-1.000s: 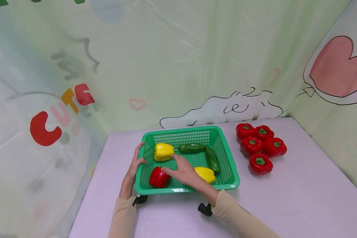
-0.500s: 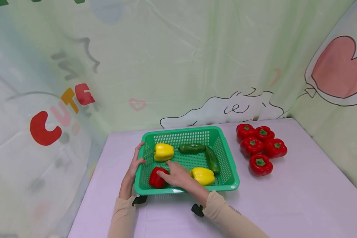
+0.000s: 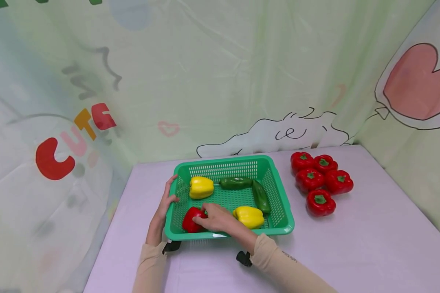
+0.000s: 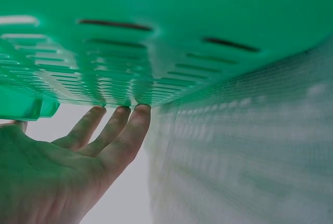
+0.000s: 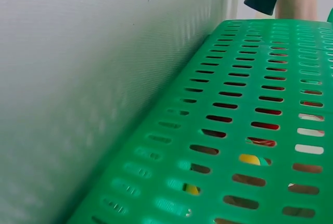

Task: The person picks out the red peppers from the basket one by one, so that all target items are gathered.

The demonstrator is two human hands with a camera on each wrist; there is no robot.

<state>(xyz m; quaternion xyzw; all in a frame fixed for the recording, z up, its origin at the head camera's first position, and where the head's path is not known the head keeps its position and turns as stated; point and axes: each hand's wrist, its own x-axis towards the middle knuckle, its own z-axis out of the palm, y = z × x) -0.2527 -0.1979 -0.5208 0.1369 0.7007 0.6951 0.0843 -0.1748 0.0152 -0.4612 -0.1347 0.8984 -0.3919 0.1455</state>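
Observation:
A green plastic basket [image 3: 223,161] stands on the table. My left hand [image 3: 164,203] holds its left side, with the thumb over the rim. In the left wrist view, that hand's fingertips [image 4: 141,110] touch the slotted wall from outside. Inside the basket, my right hand [image 3: 218,219] grips the right end of a red bell pepper [image 3: 191,219] between thumb and fingers. A yellow bell pepper [image 3: 201,187] lies behind it, and another yellow bell pepper [image 3: 250,217] is by my right wrist. The right wrist view shows the basket's slotted wall [image 5: 250,89]; my right hand is hidden there.
Two long green peppers, one along the back [image 3: 236,183] and one at the right [image 3: 261,197], lie in the basket. Several red bell peppers [image 3: 310,180] are grouped right of it on the table [image 3: 370,228]. A printed curtain [image 3: 220,89] hangs behind.
My right hand has moved left and down from above the middle of the basket and taken hold of the red bell pepper. My left hand stays on the rim.

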